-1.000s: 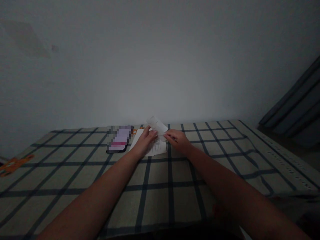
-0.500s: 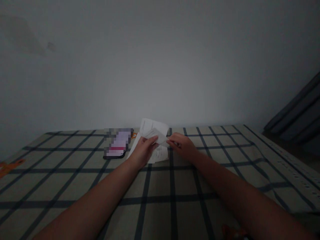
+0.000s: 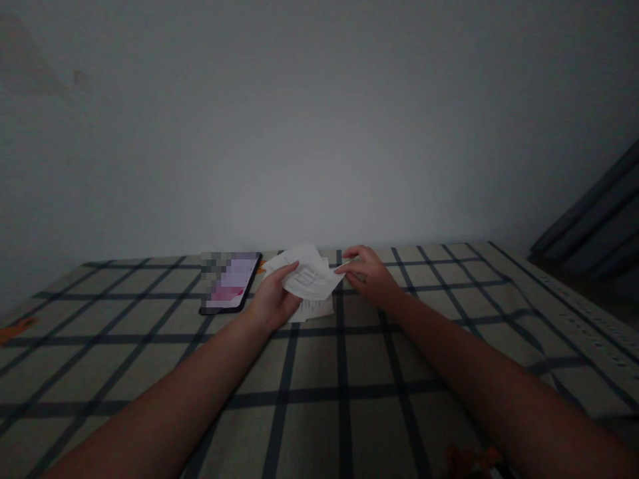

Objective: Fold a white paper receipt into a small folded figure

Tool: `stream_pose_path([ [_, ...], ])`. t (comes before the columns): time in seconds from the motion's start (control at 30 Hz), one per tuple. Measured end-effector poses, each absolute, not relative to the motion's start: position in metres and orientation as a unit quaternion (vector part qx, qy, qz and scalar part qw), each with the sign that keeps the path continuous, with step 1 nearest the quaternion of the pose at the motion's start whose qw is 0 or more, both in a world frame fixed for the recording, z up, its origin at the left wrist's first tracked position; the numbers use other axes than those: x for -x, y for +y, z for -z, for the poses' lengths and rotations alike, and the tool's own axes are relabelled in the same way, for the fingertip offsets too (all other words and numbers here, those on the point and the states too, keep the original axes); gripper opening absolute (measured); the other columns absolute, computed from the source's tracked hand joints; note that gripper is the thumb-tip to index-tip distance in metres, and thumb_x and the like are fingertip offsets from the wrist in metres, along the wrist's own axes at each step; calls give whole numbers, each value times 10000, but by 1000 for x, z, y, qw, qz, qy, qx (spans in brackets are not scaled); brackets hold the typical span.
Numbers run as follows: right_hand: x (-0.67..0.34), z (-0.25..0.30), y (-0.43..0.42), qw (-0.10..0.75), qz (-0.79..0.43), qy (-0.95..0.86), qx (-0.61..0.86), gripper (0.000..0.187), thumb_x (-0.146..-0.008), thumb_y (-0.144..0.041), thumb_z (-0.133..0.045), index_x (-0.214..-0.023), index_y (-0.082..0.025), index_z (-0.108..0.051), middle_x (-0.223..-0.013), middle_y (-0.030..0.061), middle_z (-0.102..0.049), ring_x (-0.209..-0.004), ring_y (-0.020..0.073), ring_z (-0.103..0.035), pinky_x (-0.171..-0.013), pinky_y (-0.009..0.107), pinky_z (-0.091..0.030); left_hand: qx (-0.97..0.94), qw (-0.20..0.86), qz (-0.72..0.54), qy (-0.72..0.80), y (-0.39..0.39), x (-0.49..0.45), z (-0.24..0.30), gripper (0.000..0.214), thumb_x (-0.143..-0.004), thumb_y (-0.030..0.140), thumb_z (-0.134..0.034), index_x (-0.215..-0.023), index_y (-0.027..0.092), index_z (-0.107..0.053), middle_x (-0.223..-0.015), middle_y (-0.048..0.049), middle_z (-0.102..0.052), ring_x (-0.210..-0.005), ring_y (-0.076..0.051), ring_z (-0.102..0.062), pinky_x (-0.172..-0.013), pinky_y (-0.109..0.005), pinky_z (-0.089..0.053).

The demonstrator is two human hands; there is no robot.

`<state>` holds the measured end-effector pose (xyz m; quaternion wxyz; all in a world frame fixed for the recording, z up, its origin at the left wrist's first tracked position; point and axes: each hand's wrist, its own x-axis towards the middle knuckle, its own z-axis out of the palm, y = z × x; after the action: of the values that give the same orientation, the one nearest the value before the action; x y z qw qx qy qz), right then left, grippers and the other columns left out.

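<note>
My left hand (image 3: pixel 277 296) grips a white printed sheet of paper (image 3: pixel 312 276) by its left side, thumb on top. Text and a small box-like figure show on the sheet, which is held up at a slant and bends a little. At its right corner, my right hand (image 3: pixel 367 273) pinches the edge between thumb and finger, the other fingers loosely curled. Beneath the held sheet lie more printed papers (image 3: pixel 317 309) on the checked cloth; most of their surface is hidden by the sheet and my left hand.
Left of the papers a smartphone (image 3: pixel 232 286) with a lit, partly blurred screen lies on the checked cloth (image 3: pixel 319 426). An orange item (image 3: pixel 17 330) is at the left edge, another (image 3: pixel 472 459) near the front right. A grey wall (image 3: pixel 319 133) rises behind; dark fabric (image 3: pixel 594 199) hangs at right.
The held paper has opened out flatter, showing more of its printed face. My right hand has shifted slightly right and up with its corner. The view has tilted a little.
</note>
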<state>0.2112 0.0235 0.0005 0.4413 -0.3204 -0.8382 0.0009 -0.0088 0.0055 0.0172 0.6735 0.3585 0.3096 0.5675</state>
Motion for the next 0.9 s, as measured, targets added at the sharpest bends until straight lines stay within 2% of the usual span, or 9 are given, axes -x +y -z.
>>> stream_pose_path([
  [0.1,-210,1,23,406,8,-849,339,195,-793,-90,-600,-886,-212,-722,-1176,104,-553,-1116,232,-501,-959,412,-420,-329,676,-574,324,10,12,-14,435,-904,312,-473,-1303,147,-534,-1353,-151,-580,-1248,-331,-542,-1004,-512,-487],
  [0.17,-210,1,21,373,12,-860,347,132,-782,-178,-670,-904,-208,-712,-1239,112,-531,-1161,251,-476,-986,436,-398,-312,688,-567,328,11,12,-13,433,-931,363,-444,-1292,146,-541,-1340,-163,-588,-1238,-331,-551,-998,-512,-490],
  [0.3,-206,-4,12,315,28,-880,354,398,-739,-513,-725,-998,-212,-699,-1315,131,-509,-1226,298,-429,-1005,478,-358,-260,705,-582,311,9,10,-17,412,-951,354,-445,-1296,150,-541,-1336,-150,-595,-1251,-309,-542,-1039,-514,-451],
  [0.37,-203,-8,7,320,45,-879,352,485,-717,-579,-718,-1037,-216,-690,-1334,134,-507,-1234,301,-423,-1017,481,-333,-259,714,-582,292,7,8,-19,428,-961,363,-426,-1310,137,-531,-1359,-151,-577,-1271,-304,-524,-1065,-507,-426],
  [0.43,-200,-11,2,315,63,-884,340,478,-711,-552,-736,-1056,-224,-688,-1365,129,-492,-1258,299,-407,-1033,478,-302,-267,723,-577,271,5,7,-20,451,-971,375,-395,-1332,133,-513,-1372,-154,-565,-1285,-304,-510,-1075,-506,-414],
  [0.53,-199,-12,0,313,74,-889,326,337,-743,-508,-729,-972,-261,-713,-1370,95,-500,-1271,295,-397,-1031,486,-275,-287,746,-549,242,5,8,-19,470,-972,382,-382,-1358,139,-494,-1379,-156,-559,-1302,-312,-491,-1074,-517,-410],
  [0.6,-200,-11,2,325,71,-888,317,276,-796,-512,-678,-901,-261,-726,-1324,84,-539,-1244,281,-425,-1011,475,-292,-294,749,-547,230,5,8,-18,464,-966,362,-400,-1372,151,-482,-1384,-150,-556,-1305,-313,-487,-1065,-519,-421],
  [0.73,-204,-10,8,355,42,-883,304,316,-892,-461,-577,-772,-200,-708,-1214,91,-599,-1133,241,-501,-971,429,-359,-300,740,-561,218,2,9,-20,458,-947,291,-450,-1392,184,-459,-1406,-135,-539,-1301,-312,-492,-1034,-523,-456],
  [0.9,-205,-10,12,408,2,-853,326,274,-897,-408,-572,-849,-169,-698,-1173,123,-569,-1103,233,-507,-954,406,-417,-318,750,-540,210,-2,9,-23,434,-928,271,-482,-1347,161,-500,-1423,-134,-521,-1306,-315,-484,-1033,-508,-460],
])
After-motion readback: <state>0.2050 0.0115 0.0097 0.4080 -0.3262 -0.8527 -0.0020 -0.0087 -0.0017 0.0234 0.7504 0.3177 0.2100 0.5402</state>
